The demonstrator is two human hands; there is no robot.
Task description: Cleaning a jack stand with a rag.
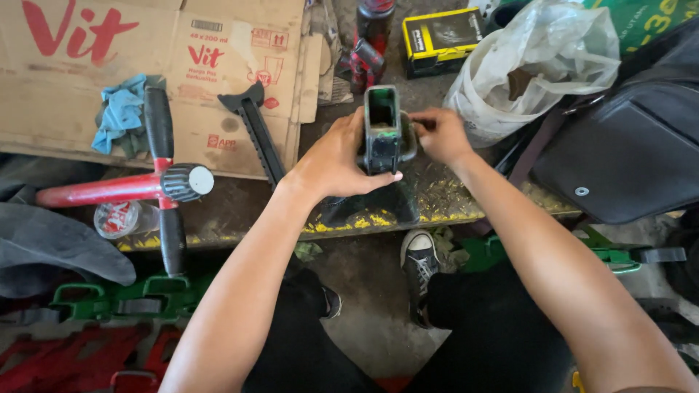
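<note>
Dark hollow housing (383,131): standing upright on worktop (437,200); left hand (336,156) gripping its side, fingers clamped; right hand (442,135) pinching its handle, fingers closing together.

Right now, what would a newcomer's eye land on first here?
Dead centre, the left hand and right hand grip a dark, grimy hollow housing held upright over the bench edge. To the left, a red and black T-handle tool lies across flattened cardboard; a white plastic bag bulges upper right.
</note>
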